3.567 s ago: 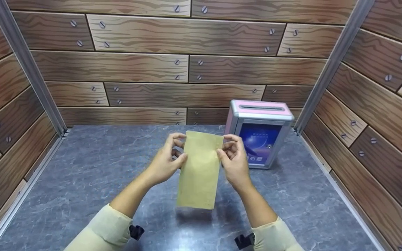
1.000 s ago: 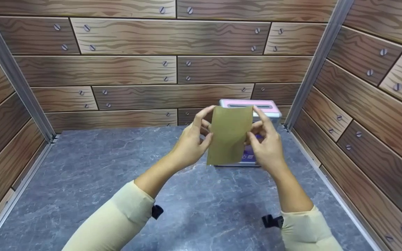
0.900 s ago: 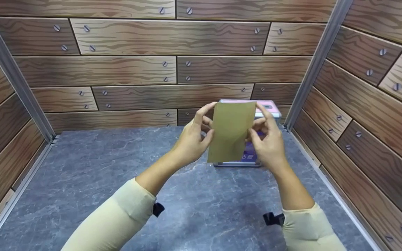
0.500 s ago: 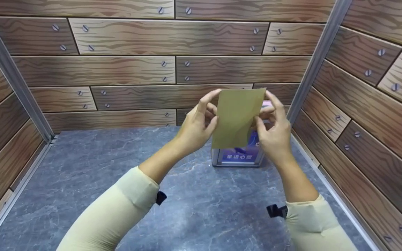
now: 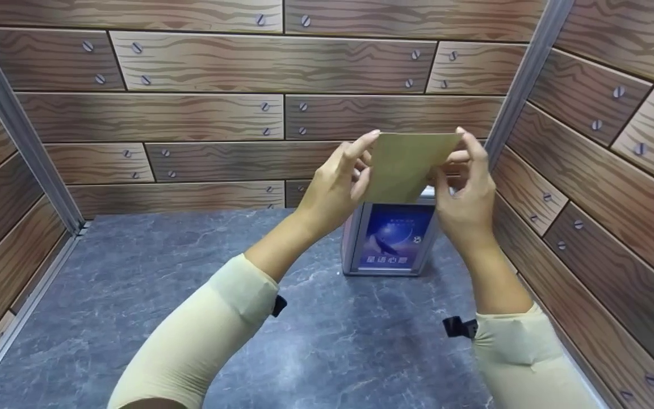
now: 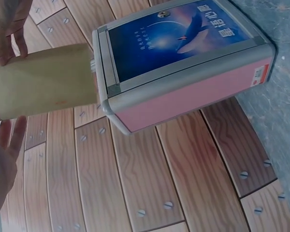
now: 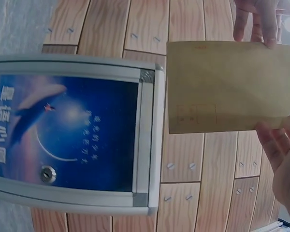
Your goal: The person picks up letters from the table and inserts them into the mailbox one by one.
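Observation:
A brown paper envelope [image 5: 406,165] with faint red printed boxes is held up between both hands. My left hand [image 5: 335,182] pinches its left edge; my right hand [image 5: 468,196] pinches the right edge. Below it stands a pink box [image 6: 193,104] with a silver frame and a blue front picture bearing a whale and a lock [image 7: 48,174]. The envelope's lower end is close above the box top; a narrow gap shows in the right wrist view. In the head view the envelope hides most of the box top, and its slot is out of sight.
The box stands on a grey marbled table [image 5: 191,301], toward the back right. Wood-patterned walls [image 5: 202,113] with metal corner posts [image 5: 523,85] enclose the back and sides. A black wrist mount [image 5: 459,327] sits on the right sleeve, another on the left.
Both hands have raised the envelope from over the table up and to the right, above the box. It now tilts more, and the box's front has come into view beneath it.

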The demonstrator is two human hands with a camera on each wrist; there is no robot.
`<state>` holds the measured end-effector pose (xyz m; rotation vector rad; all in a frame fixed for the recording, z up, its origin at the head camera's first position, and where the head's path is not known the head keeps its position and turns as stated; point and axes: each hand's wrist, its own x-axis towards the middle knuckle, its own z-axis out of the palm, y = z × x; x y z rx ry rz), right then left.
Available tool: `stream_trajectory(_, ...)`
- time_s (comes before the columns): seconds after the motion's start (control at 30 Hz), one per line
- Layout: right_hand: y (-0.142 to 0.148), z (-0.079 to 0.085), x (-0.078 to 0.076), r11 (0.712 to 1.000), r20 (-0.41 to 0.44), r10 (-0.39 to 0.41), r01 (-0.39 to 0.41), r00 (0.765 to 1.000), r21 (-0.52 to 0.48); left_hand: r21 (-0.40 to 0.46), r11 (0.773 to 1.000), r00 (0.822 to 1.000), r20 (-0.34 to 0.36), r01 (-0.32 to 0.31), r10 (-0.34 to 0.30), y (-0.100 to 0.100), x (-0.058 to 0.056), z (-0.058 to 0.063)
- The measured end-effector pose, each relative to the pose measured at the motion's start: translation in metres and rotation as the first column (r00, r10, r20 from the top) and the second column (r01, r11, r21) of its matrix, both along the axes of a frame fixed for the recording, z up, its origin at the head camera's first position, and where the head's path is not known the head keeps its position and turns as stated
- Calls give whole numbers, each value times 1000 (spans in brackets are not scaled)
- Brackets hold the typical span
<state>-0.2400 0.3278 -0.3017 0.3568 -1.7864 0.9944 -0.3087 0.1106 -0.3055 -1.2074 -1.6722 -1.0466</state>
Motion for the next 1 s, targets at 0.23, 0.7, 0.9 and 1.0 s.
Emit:
stream_trajectory(0.23, 9, 8, -5, 999, -73, -37, 40, 997, 37, 53, 999, 997, -75, 2, 2, 19, -11, 5)
stream_trajectory(0.7, 27, 4, -32, 987, -65, -114, 121, 991, 103, 90, 996, 1000, -31, 3, 0, 43, -37, -3)
stream_trajectory(0.9, 31, 0, -43, 984, -31, -138, 141, 990, 112, 78, 997, 1000, 19, -14, 12, 48, -48, -9)
stream_trajectory(1.0, 34, -1, -47, 982, -17, -153, 154, 988, 112, 69, 997, 999, 35, -26, 23, 50, -52, -10)
